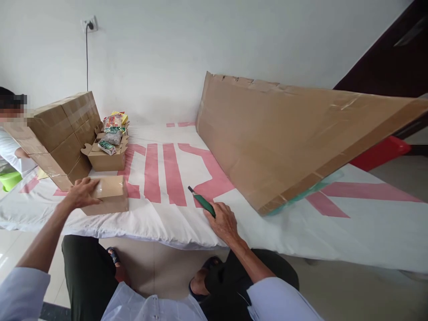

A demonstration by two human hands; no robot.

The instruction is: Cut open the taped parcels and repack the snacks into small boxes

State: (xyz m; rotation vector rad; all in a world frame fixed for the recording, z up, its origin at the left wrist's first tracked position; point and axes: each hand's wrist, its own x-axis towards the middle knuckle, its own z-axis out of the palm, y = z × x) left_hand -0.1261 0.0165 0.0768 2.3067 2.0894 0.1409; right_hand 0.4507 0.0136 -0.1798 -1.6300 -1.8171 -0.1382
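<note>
My left hand [82,193] grips the left end of a small closed cardboard box [112,194], fingers over the top and thumb along the front face. Clear tape shows on the box's top. In my right hand [223,221] is a green utility knife [204,205]. Its dark tip points up and left, above the cloth and apart from the box. Both hands are over the front part of a table covered with a white and pink cloth [174,218].
Stacked cardboard boxes [63,138] stand at the left, beside an open box [109,159] with food packets [113,133] on and behind it. A large cardboard box [284,138] leans at the right, near a red object [381,152]. Another person [15,151] is at the far left, by a green container [10,180].
</note>
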